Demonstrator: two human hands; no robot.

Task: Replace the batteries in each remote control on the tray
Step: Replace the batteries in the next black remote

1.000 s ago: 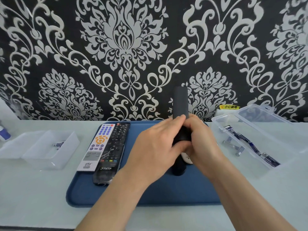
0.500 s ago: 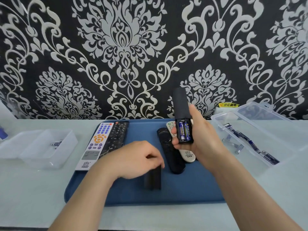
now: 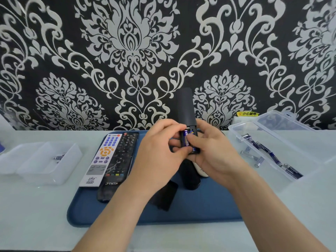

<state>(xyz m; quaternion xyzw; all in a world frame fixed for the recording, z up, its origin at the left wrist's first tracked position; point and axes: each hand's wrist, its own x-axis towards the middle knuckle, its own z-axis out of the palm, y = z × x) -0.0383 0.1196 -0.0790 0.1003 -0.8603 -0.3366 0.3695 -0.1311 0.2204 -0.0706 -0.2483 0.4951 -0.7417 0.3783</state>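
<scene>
Right hand (image 3: 216, 151) grips the black remote (image 3: 186, 106) upright above the far middle of the tray (image 3: 200, 211), compartment open, 2 batteries (image 3: 185, 138) seated; left hand (image 3: 158, 151) pinches the left cell. Best: push cell against its spring, tip the free end out, hold the remote steady. Back cover (image 3: 166, 196) lies on the tray's near middle; box (image 3: 45, 171) left of the tray holds 1 cell.

Bare left hand (image 3: 160, 153) and right hand (image 3: 218, 153), forearms (image 3: 116, 211) uncovered to frame edge
</scene>
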